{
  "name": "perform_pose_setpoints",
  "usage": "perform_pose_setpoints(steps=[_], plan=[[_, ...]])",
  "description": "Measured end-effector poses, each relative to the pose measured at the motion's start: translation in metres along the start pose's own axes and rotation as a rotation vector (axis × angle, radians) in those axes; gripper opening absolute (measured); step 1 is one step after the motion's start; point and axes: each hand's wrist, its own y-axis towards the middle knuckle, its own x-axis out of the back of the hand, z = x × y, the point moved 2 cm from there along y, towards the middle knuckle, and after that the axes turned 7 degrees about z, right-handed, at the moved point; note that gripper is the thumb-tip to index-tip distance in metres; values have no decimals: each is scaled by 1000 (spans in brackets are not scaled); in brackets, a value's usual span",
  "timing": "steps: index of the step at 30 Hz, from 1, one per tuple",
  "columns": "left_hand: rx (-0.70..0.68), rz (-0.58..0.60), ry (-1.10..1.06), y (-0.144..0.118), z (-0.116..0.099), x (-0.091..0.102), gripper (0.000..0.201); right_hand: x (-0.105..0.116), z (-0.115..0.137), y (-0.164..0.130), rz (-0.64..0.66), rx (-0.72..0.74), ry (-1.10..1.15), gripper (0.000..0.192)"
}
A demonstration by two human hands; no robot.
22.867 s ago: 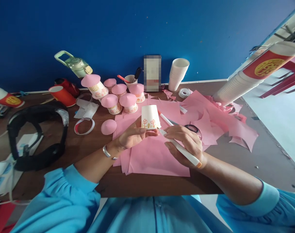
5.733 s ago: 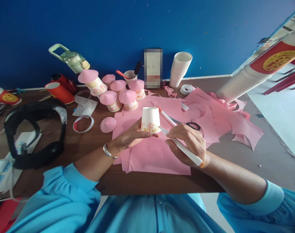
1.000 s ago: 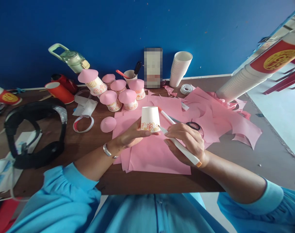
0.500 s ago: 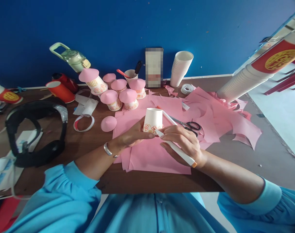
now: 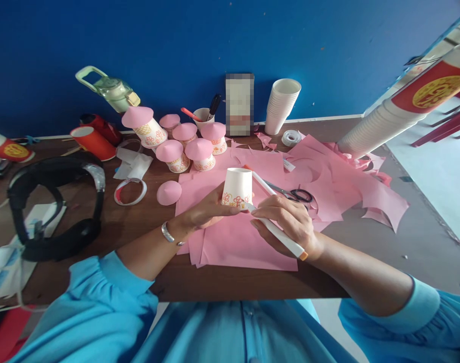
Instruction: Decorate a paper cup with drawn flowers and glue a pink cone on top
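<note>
My left hand (image 5: 211,206) grips a white paper cup (image 5: 237,182), upside down, with orange and red flowers drawn round its lower band. In my right hand (image 5: 290,222) is a white marker (image 5: 281,237) with an orange end; its tip meets the cup's drawn band. A second white marker (image 5: 263,182) with an orange end lies just behind the cup. Scissors with black handles (image 5: 301,195) rest beyond my right hand. Under both hands are sheets of pink paper (image 5: 248,247). Several decorated cups with pink cone tops (image 5: 199,151) stand behind to the left, near a loose pink cone (image 5: 169,192).
A stack of white cups (image 5: 283,106), a phone (image 5: 239,103) and a tape roll (image 5: 291,137) are at the back. Pink scraps (image 5: 328,176) spread to the right, by a long cup sleeve (image 5: 389,121). A black headset-like band (image 5: 96,201) and tape ring (image 5: 130,191) lie left.
The cup has turned slightly in my left hand, so its flowers sit differently. The marker tip has shifted a little right along the band.
</note>
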Motion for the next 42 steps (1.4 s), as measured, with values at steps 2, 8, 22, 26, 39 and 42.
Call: perform_pose_setpoints(steps=[2,8,22,26,39,42], plan=[[13,-9,-5,1,2,1,60,0,0,1,1,1,-2,30],[56,-14,-6,2,5,2,64,1,1,2,12,9,-14,24],[58,-9,-37,6,10,6,57,2,0,2,16,-24,-11,26],[69,-2,-62,7,10,6,56,3,1,4,8,-40,-32,25],[-13,6,-61,1,6,6,42,4,5,5,-44,-7,-11,24],[-13,10,-55,2,8,8,38,5,5,5,-60,1,-2,24]])
